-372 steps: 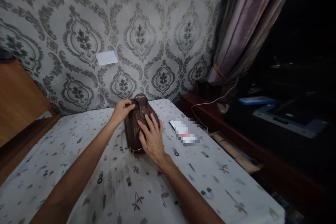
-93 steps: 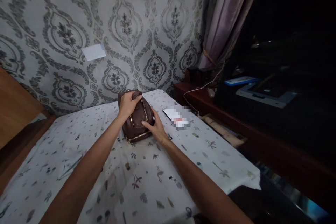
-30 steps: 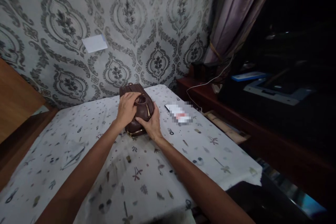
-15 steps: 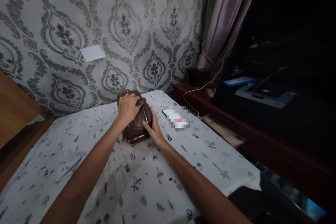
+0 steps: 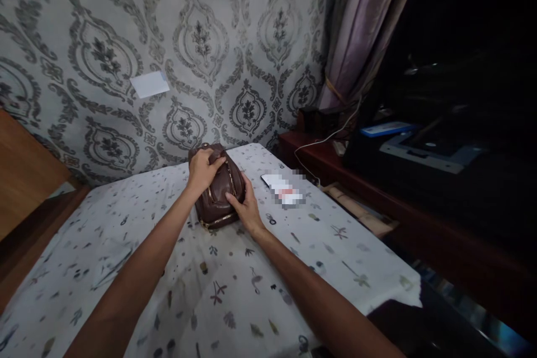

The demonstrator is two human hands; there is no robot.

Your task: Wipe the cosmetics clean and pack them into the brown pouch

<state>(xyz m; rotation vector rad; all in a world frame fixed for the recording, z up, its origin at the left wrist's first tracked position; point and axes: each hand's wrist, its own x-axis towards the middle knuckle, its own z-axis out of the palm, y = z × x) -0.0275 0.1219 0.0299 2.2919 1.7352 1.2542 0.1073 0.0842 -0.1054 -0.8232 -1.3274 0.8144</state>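
A dark brown leather bag (image 5: 221,190) with gold-coloured zippers lies on the patterned tablecloth (image 5: 226,291). At its upper left, my left hand (image 5: 203,170) is closed on the top part by the strap, thumb pointing right; the fingertips are partly hidden. My right hand (image 5: 248,210) grips the bag's lower right side, its thumb on the front and its fingers along the edge. Just right of the bag lies a phone (image 5: 282,189), its screen blurred out.
Patterned wallpaper (image 5: 201,39) rises behind the table, with a white card (image 5: 150,84) on it. A dark red shelf (image 5: 310,151) with a white cable (image 5: 327,137) runs along the right side. Brown wood (image 5: 29,173) stands at the left.
My left hand's fingers have drawn in around the strap, which stuck out to the right before. My right hand stays on the bag's side. The view has shifted slightly.
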